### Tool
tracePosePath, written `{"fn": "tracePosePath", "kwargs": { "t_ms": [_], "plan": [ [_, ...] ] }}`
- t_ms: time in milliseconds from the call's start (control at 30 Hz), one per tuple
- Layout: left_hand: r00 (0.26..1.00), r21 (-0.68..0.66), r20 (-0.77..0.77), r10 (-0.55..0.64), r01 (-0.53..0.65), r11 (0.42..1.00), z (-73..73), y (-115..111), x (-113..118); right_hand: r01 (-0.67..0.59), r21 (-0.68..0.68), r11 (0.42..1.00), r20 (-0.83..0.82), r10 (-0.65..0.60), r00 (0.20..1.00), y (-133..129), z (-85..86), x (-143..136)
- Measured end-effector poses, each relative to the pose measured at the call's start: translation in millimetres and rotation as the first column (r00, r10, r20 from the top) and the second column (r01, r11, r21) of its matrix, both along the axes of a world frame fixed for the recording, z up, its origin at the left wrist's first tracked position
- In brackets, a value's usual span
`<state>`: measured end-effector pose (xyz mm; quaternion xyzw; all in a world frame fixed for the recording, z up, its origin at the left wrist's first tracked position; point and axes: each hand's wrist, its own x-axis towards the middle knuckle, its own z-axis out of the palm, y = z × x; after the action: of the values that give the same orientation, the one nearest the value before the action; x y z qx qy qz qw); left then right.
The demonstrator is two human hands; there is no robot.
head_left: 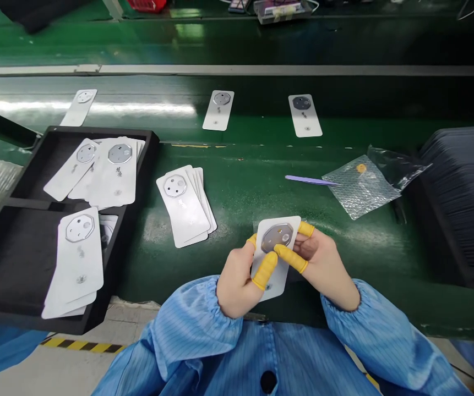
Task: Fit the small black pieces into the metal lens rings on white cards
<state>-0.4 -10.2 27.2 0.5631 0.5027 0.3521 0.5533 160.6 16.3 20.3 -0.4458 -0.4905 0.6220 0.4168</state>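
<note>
A white card [277,281] with a grey octagonal part near its top is held in front of me between both hands. My left hand [243,275] grips its left edge, the thumb in a yellow finger cot lying on the card's face. My right hand [321,264] holds the upper right side, with its thumb on the lower edge of the octagon and a yellow-capped finger at the corner. Some fingertips are hidden behind the card. To the left, a fanned stack of similar cards [187,212] lies on the green table [237,192].
Black trays [135,181] at the left hold more cards [80,258]. Three single cards lie farther back, one at centre [219,111]. Purple tweezers [309,180] touch a bubble-wrap bag [360,187] with a small orange item. Dark stacked sheets [468,203] stand at the right.
</note>
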Motion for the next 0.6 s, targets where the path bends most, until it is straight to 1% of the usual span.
{"fn": "tracePosePath", "kwargs": {
  "t_ms": [67,100,233,333,433,500,567,600],
  "plan": [
    [0.999,0.045,-0.028,0.019,-0.018,0.999,2.0,-4.8,1.2,-0.012,0.007,1.0,0.055,0.011,0.998,-2.3,3.6,1.6],
    [0.999,0.049,-0.016,0.035,-0.035,0.998,2.9,-7.5,1.8,-0.025,0.004,1.0,0.073,0.024,0.997,-3.5,5.7,2.1],
    [0.994,-0.004,0.091,0.061,-0.06,0.998,2.4,-17.4,3.5,-0.103,-0.057,0.993,0.062,0.107,0.992,-6.8,9.3,1.5],
    [0.992,-0.044,0.099,0.085,-0.081,0.996,-2.6,-21.2,4.9,-0.098,-0.097,0.99,0.034,0.102,0.994,-8.6,3.6,-1.1],
    [0.987,-0.093,0.109,0.12,-0.111,0.99,-8.0,-19.7,6.8,-0.044,-0.101,0.994,0.004,0.045,0.999,-9.6,-5.7,-4.6],
    [0.979,-0.134,0.137,0.148,-0.13,0.982,-9.1,-15.1,7.2,-0.027,-0.099,0.995,-0.009,0.027,1.0,-8.1,-9.3,-6.0],
    [0.963,-0.193,0.208,0.172,-0.132,0.972,-6.9,-8.4,5.9,-0.059,-0.104,0.993,-0.03,0.057,0.998,-4.9,-8.6,-5.4],
    [0.946,-0.223,0.267,0.184,-0.125,0.967,-4.6,-4.7,4.5,-0.086,-0.102,0.991,-0.045,0.082,0.996,-3.0,-6.7,-4.1]
  ]
}}
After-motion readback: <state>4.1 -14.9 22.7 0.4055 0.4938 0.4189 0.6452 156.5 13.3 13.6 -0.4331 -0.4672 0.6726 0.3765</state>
